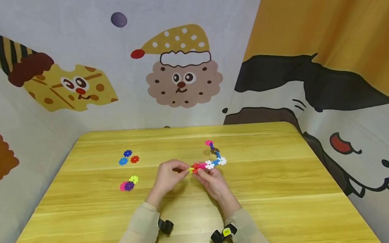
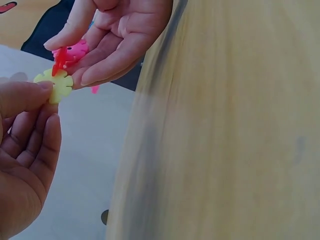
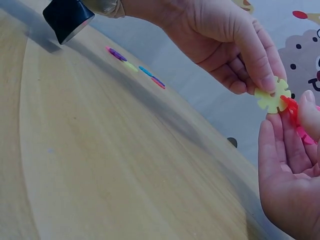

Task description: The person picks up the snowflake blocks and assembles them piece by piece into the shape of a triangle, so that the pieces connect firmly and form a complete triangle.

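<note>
Between thumb and fingertips, my left hand point(image 1: 167, 178) pinches a yellow notched snowflake disc point(image 2: 62, 87) by its edge. My right hand point(image 1: 215, 183) grips the near end of a chain of such discs, with its thumb on the red disc point(image 2: 59, 62). Yellow and red meet edge to edge, set crosswise to each other. Beyond the red one the chain runs through a pink disc point(image 2: 79, 49), a white disc point(image 1: 209, 165), blue, another white disc point(image 1: 222, 160), blue and a brown disc point(image 1: 214, 151), up to a pink end disc point(image 1: 209, 142).
On the table point(image 1: 87, 222), left of my hands, lie two groups of loose discs. The farther one has a dark blue disc point(image 1: 128, 153), a light blue disc point(image 1: 123, 161) and a red disc point(image 1: 135, 159). Nearer, a purple disc point(image 1: 129, 186) overlaps pink and yellow ones.
</note>
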Demonstrator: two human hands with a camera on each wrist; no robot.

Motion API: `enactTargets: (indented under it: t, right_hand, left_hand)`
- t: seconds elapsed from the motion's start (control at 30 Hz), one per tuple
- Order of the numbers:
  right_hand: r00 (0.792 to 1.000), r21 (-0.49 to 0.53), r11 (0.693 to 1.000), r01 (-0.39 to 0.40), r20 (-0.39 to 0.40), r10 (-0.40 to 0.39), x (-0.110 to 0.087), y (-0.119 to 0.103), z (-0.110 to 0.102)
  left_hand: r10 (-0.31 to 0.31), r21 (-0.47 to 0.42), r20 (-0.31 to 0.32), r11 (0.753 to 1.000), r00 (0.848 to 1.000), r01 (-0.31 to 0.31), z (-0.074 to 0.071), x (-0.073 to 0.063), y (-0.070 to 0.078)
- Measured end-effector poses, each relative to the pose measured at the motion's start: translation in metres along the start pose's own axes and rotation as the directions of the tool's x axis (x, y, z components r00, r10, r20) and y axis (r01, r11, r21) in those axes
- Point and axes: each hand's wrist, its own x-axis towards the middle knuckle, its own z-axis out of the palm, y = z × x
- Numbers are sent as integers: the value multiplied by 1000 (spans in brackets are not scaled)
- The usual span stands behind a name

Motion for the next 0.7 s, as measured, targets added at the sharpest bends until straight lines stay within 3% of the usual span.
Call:
enactTargets:
  t: [0.37,0.57,0.7]
  right_hand:
    - [999,-9,999,-34,20,34,1,-1,-2]
    - [991,-51,998,-34,129,40,1,-10,-14]
    - [994,-37,999,-22,105,26,3,-20,-27]
  left_hand:
    - [35,-68,-81,997,996,-41,-1,-3,-7]
    - [35,-60,-139,997,990,-44,-12,-6,-12]
    - [14,-49,-153,999,988,-22,-24,-10,-17]
